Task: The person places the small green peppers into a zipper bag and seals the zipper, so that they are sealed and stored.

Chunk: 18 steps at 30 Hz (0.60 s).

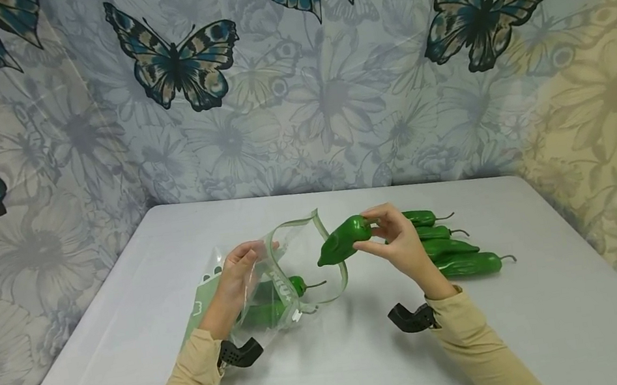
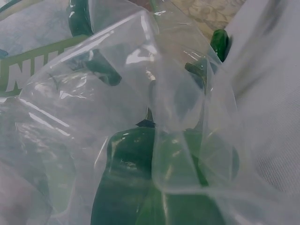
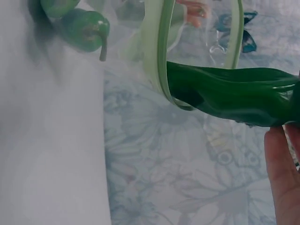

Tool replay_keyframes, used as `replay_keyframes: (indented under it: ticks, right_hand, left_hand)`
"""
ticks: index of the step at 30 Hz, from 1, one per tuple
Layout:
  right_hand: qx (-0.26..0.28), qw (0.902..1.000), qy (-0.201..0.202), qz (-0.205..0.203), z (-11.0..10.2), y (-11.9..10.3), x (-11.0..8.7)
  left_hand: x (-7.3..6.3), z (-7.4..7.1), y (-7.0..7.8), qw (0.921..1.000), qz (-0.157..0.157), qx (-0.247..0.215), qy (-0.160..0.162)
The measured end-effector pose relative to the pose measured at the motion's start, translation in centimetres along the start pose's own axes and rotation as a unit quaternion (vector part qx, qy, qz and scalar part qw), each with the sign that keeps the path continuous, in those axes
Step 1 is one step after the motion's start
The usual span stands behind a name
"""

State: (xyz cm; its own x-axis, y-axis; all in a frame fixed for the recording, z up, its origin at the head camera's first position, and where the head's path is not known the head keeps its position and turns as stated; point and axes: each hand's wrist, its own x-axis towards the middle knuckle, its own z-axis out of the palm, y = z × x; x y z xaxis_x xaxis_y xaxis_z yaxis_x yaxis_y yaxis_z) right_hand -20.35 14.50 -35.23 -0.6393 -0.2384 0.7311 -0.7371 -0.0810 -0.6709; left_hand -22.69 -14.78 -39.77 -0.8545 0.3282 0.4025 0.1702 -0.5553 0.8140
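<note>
My left hand [image 1: 237, 275] grips a clear plastic zip bag [image 1: 204, 296] with a green printed panel, holding its side near the mouth. The bag's green-edged rim [image 3: 157, 47] stands wide in a loop facing right. Green peppers [image 2: 131, 173] lie inside, a stem poking out at the opening. With thumb and fingers my right hand [image 1: 401, 246] pinches another long green pepper [image 1: 345, 240] by its stem end. Its pointed tip is aimed left, and in the right wrist view it reaches into the rim's loop.
To the right, behind my right hand, several green peppers [image 1: 467, 264] lie in a row on the white table [image 1: 335, 379], stems pointing right. A butterfly-patterned cloth [image 1: 331, 97] hangs behind and at the sides of the table. Each wrist wears a black camera mount [image 1: 411, 317].
</note>
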Motion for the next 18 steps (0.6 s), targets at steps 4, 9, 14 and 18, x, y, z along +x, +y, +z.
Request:
replay_keyframes:
  ticks: [4, 9, 14, 18]
  right_hand:
    - [0.023, 0.9997, -0.013, -0.003, 0.24, -0.01, 0.05]
    - [0.019, 0.9996, -0.021, 0.003, 0.47, -0.06, -0.02]
    - [0.007, 0.9996, -0.025, 0.007, 0.7, -0.03, -0.17]
    - [-0.01, 0.9997, -0.02, 0.01, 0.98, -0.03, -0.25]
  left_hand:
    - [0.06, 0.03, -0.04, 0.9999, 0.006, -0.003, -0.013]
    - [0.15, 0.03, -0.15, 0.9993, 0.022, 0.007, -0.031]
    - [0.02, -0.02, -0.21, 0.9995, 0.018, 0.013, -0.023]
    - [0.0, -0.16, -0.3, 0.9995, 0.016, 0.007, -0.025]
